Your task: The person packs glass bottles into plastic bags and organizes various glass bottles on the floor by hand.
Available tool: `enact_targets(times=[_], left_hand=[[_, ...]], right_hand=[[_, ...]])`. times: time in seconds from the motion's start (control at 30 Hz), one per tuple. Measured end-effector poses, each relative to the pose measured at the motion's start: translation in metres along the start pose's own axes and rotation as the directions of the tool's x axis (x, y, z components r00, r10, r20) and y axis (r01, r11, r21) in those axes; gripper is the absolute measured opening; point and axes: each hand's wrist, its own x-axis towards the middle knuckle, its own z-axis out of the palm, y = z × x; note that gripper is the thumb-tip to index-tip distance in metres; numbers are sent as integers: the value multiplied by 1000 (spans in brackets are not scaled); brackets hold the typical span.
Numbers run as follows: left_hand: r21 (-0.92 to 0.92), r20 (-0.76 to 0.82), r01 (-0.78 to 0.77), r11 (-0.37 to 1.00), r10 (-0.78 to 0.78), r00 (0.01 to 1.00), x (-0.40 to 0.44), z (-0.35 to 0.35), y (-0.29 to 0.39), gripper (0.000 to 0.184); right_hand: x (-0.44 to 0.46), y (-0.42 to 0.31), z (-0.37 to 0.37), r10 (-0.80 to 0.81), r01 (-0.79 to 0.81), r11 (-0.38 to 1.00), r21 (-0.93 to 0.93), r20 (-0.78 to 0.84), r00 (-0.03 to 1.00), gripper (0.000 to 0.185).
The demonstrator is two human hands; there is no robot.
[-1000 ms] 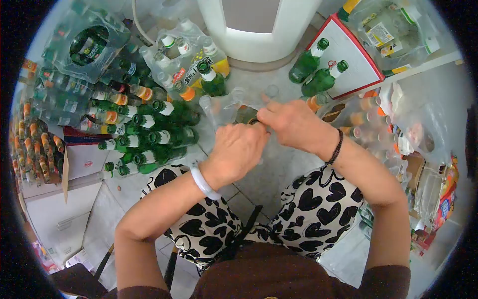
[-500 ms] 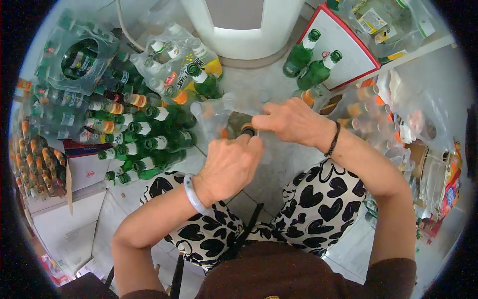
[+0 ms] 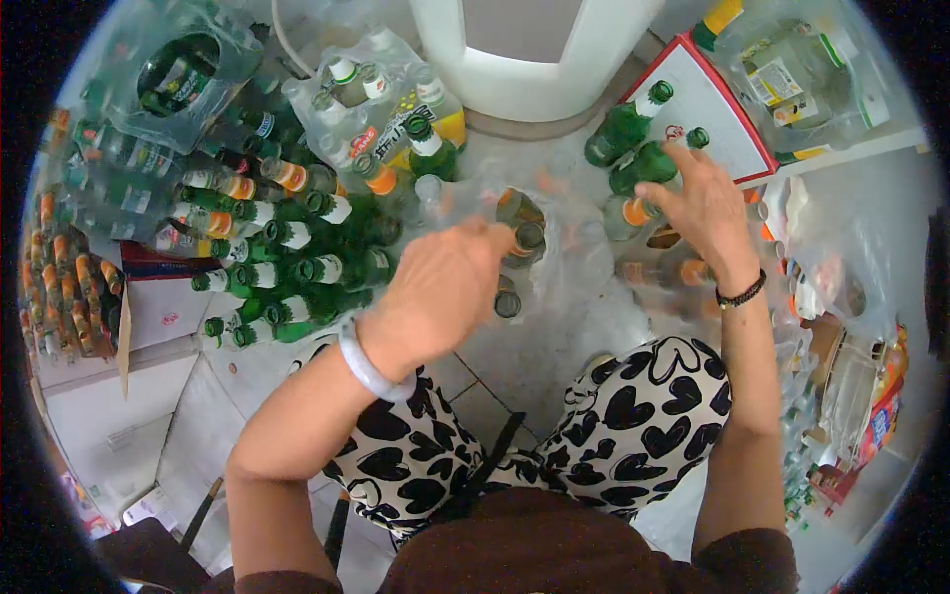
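My left hand (image 3: pixel 440 287), a pale bangle on its wrist, is closed beside the neck of a brownish glass bottle (image 3: pixel 529 238). Its fingertips are blurred, and what they grip is hidden. That bottle stands among others in a clear plastic bag (image 3: pixel 579 252) on the floor; another dark bottle mouth (image 3: pixel 507 303) shows just below it. Over to the right, my right hand (image 3: pixel 708 213) has thumb and fingers apart. It reaches over a green bottle (image 3: pixel 643 170) and a clear bottle with an orange neck label (image 3: pixel 625 216); whether it touches either, I cannot tell.
Many green bottles (image 3: pixel 346 265) stand on the left, near a shrink-wrapped pack (image 3: pixel 396 129). A white appliance (image 3: pixel 534 89) is at the back. A red-edged white box (image 3: pixel 703 109) leans behind another green bottle (image 3: pixel 618 134). More orange-labelled bottles (image 3: pixel 663 272) are at right.
My right hand has left the bag and moved right toward the bottles by the box, its fingers spreading. My left hand has shifted slightly up and left. The view has tilted a little.
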Motion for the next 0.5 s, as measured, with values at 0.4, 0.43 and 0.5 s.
enact_targets(times=[0.4,0.43,0.5], left_hand=[[359,209,-155,920,83,974,54,18,8,27],[357,223,-156,921,79,972,55,20,9,27],[320,235,-198,927,125,964,56,21,9,25]], right_hand=[[2,29,36,-136,-77,898,432,439,888,42],[3,31,38,-166,-29,891,452,386,908,40],[6,32,38,-187,-23,901,433,437,880,37]])
